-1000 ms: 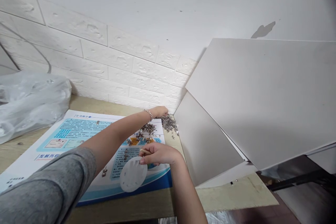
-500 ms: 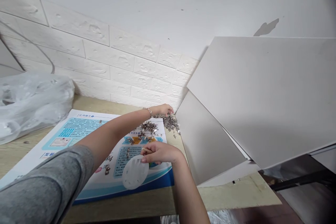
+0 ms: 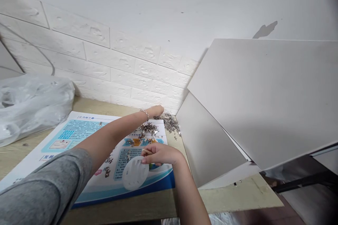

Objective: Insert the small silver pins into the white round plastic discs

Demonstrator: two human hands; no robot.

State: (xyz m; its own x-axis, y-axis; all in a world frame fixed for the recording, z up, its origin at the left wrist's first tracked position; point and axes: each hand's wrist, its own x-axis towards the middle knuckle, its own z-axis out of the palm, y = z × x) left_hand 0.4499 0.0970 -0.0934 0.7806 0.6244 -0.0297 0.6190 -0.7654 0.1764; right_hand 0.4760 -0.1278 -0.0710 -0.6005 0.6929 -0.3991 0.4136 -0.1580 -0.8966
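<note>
My left hand (image 3: 157,110) reaches over the far end of the printed sheet, at the edge of a pile of small shiny metal pieces (image 3: 172,123). Its fingers are hidden behind the back of the hand, and a bracelet (image 3: 145,114) circles the wrist. A second heap of metal pieces (image 3: 148,129) lies on the sheet just below that wrist. Closer to me, my right hand (image 3: 160,154) pinches the edge of a round, whitish translucent disc (image 3: 135,174), tilted above the sheet. A short pale stick-like piece (image 3: 147,151) shows between the same fingers.
The printed poster (image 3: 102,193) covers much of the wooden tabletop (image 3: 224,197). A clear plastic bag (image 3: 34,102) sits at the left. Large white boards (image 3: 264,98) lean at the right, and a white brick-patterned wall (image 3: 121,63) stands behind.
My left hand has shifted left and slightly back from the far pile, and its fingers have turned out of sight. My right hand and the disc stay nearly in place.
</note>
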